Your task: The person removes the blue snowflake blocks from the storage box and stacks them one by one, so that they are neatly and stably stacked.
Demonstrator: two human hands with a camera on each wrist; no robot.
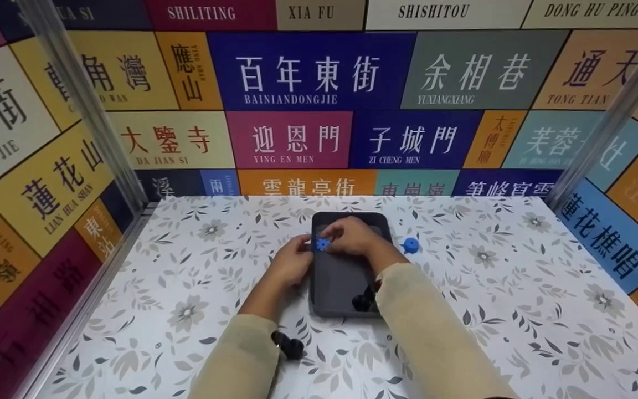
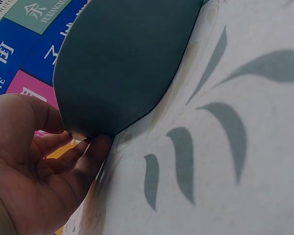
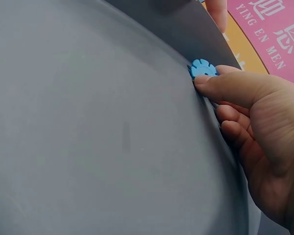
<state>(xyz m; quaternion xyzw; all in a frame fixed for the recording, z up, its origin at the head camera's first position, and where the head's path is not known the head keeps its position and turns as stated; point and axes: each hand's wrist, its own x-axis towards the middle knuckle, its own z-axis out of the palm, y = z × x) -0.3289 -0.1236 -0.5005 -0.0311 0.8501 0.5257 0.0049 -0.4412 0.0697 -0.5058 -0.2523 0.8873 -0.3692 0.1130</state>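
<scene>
A dark grey tray (image 1: 346, 277) with raised walls lies on the table. Over its left part, my right hand (image 1: 349, 235) pinches a small blue snowflake disc (image 3: 203, 68) with notched edges between thumb and finger. That disc is close to the tray's wall in the right wrist view, and the other fingers of this hand are curled below it. On the tray's left side, my left hand (image 1: 292, 260) grips the edge, thumb and fingers meeting at the grey wall (image 2: 122, 63) in the left wrist view. A second blue piece (image 1: 411, 245), short and round, sits right of the tray.
The table (image 1: 186, 266) has a white cover printed with grey leaves and flowers. Panels of coloured street-name signs (image 1: 308, 77) stand along the back and both sides. Metal posts (image 1: 92, 100) mark the back corners. Small black devices (image 1: 291, 346) are on both sleeves.
</scene>
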